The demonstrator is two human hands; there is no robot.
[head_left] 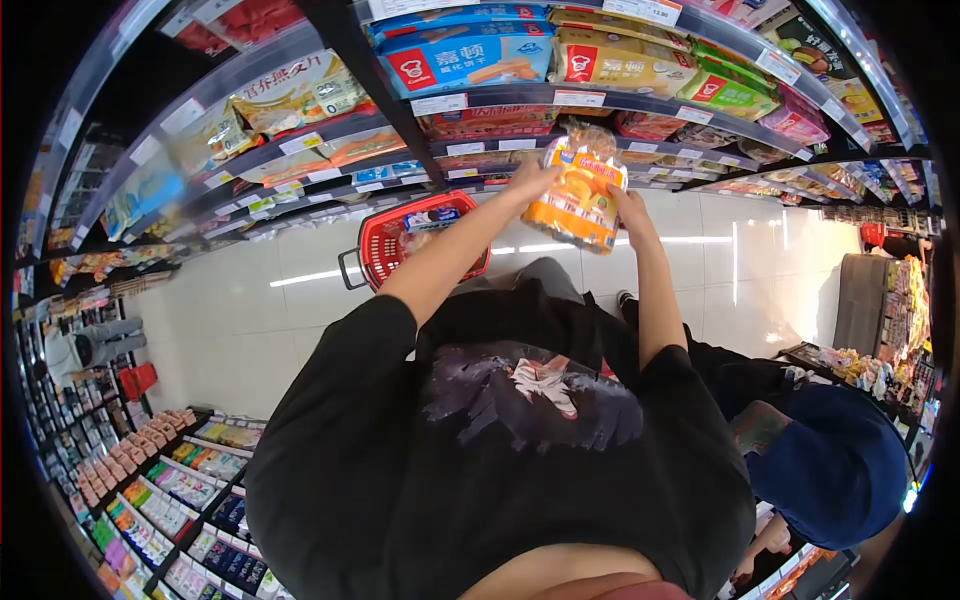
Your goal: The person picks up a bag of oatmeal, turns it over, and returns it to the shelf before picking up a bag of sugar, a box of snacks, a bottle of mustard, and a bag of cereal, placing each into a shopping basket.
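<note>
In a shop aisle, facing the far shelves (510, 95), holds an orange packet (578, 196) upright or nearly so, above the pale floor (215, 325). With the left hand (537, 180), pinches its upper left edge; with the right hand (632, 212), grips the right edge, some fingers hidden. To the left, has a red basket (379, 235) with packaged goods inside, partly behind the left forearm. At near right, has a person (835, 465) in dark blue headwear close by.

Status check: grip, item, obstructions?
Left grip, right grip: both on orange snack package. Red shopping basket partly behind left forearm. Nothing seen blocking package.
</note>
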